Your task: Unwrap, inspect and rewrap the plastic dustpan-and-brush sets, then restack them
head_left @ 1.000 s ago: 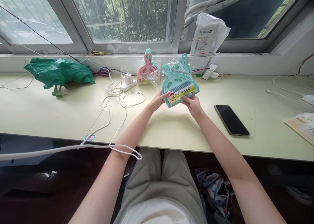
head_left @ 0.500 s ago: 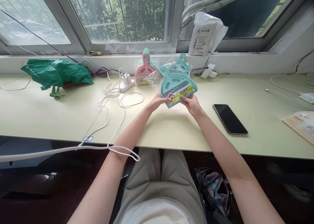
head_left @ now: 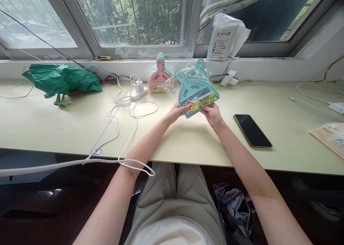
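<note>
turquoise dustpan set (head_left: 198, 93) has edged slightly right, now just above and right of frame centre, handle (head_left: 185, 80) leaning upper left. left hand (head_left: 176, 113) and right hand (head_left: 213, 115) both pinch its wide lower end (head_left: 192, 112).

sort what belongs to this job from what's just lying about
Job in hand: turquoise dustpan set, held by left hand and right hand; likely also pink dustpan set, rear turquoise set.

Lying about: phone, green bag, white package.

From my remote seat I see creased grey-khaki cloth trousers (head_left: 178, 205) and a white fabric top (head_left: 174, 234) at six o'clock.
</note>
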`<state>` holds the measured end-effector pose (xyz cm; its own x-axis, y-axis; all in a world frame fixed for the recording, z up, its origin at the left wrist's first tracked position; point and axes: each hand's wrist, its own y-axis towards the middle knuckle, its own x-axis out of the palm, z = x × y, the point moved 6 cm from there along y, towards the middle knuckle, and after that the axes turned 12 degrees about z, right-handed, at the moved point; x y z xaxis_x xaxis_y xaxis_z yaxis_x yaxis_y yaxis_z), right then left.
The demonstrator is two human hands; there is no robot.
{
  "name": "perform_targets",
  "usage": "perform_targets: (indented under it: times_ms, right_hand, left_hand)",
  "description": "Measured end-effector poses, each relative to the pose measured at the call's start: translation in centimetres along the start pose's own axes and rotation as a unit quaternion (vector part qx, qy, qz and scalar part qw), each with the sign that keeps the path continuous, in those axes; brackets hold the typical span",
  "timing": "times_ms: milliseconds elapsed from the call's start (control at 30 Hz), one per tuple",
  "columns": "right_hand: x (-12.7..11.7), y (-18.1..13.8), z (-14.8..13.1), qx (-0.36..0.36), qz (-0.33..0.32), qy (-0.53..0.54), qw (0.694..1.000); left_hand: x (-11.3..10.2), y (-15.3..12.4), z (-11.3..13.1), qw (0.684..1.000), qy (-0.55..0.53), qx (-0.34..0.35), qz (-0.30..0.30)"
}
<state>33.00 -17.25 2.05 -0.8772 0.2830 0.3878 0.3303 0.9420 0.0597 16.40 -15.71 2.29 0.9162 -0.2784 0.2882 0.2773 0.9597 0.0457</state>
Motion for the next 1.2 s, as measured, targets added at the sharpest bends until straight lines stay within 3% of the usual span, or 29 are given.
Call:
perform_targets:
  times_ms: [467,733,967,1200]
  right_hand:
    - [0.4,-0.3,-0.6,0.008,-0.037,-0.019,0.999]
    - [0.1,-0.2,-0.5,0.004,-0.015,-0.001,1.000]
    - [0.2,-0.1,0.2,0.015,0.001,0.036,0.999]
    - [0.2,-0.3,0.8,0.023,0.011,0.048,0.999]
  left_hand:
    - [-1.1,-0.6,1.4,0.995,0.071,-0.040,-0.055]
    - [0.5,-1.8,0.2,0.987,0.086,-0.092,-0.100]
    - [0.2,-0.5,1.1,0.999,-0.035,0.029,0.015]
    - [-0.1,0.1,-0.4,0.998,-0.043,0.019,0.037]
